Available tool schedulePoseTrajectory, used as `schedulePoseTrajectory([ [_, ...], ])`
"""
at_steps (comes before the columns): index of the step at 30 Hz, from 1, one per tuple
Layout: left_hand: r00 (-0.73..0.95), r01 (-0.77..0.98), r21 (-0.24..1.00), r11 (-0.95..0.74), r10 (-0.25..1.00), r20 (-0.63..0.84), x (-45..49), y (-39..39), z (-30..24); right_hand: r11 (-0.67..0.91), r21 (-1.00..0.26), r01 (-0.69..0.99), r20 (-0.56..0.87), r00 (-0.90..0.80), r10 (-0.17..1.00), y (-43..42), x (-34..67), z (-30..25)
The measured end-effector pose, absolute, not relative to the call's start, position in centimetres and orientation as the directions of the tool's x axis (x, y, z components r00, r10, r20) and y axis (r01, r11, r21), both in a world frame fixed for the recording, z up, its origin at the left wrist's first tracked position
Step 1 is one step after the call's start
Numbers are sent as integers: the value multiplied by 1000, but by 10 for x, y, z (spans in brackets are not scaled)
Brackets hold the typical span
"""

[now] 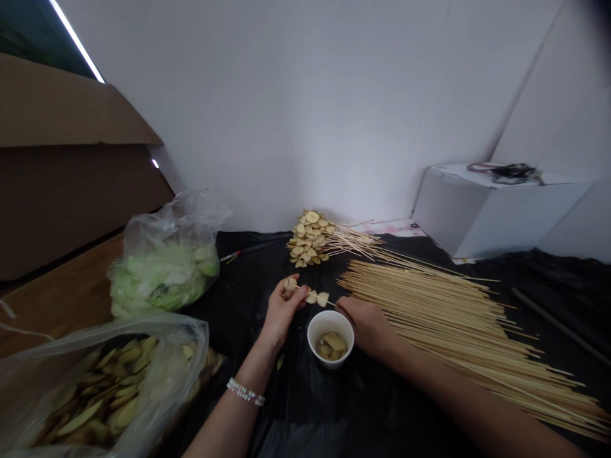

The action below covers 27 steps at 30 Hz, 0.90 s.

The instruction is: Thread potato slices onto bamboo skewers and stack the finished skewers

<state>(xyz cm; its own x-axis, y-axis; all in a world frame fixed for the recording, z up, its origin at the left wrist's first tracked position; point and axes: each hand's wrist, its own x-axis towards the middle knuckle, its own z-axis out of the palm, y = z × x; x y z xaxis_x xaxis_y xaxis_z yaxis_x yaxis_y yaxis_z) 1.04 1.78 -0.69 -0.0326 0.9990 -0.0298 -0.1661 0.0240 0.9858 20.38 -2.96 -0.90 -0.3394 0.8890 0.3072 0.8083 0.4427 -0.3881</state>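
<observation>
We see a thin, pale bamboo skewer [301,288] held nearly level, threaded with three rounded, cream-coloured vegetable slices [317,298]. One slice sits at the fingertips of the left hand [282,305], which pinches the skewer; two sit close together mid-skewer. The other end reaches the right hand [365,327].

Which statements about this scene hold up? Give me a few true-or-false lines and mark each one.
The left hand holds a skewer threaded with pale slices. True.
The white cup is empty. False: it holds pale slices.
The pile of bare skewers lies left of the cup. False: it lies to the right.
A beaded bracelet sits on the left wrist. True.
</observation>
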Motion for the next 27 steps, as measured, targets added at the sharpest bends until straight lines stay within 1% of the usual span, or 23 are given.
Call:
schedulePoseTrajectory([
  [3,-31,-210,977,21,999,-28,10,18,-5,441,-393,807,340,-318,885,-28,204,-12],
  [11,-29,-291,955,63,997,-75,9,17,-3,456,-403,794,358,-322,877,-28,205,-13],
  [18,-29,-307,948,86,995,-99,8,18,-3,456,-407,792,349,-326,878,-29,204,-11],
  [23,-51,-270,960,70,995,-87,7,19,-5,449,-398,800,338,-327,883,-29,204,-10],
  [27,-51,-289,955,71,995,-89,7,19,-4,454,-403,794,343,-329,880,-29,205,-12],
])
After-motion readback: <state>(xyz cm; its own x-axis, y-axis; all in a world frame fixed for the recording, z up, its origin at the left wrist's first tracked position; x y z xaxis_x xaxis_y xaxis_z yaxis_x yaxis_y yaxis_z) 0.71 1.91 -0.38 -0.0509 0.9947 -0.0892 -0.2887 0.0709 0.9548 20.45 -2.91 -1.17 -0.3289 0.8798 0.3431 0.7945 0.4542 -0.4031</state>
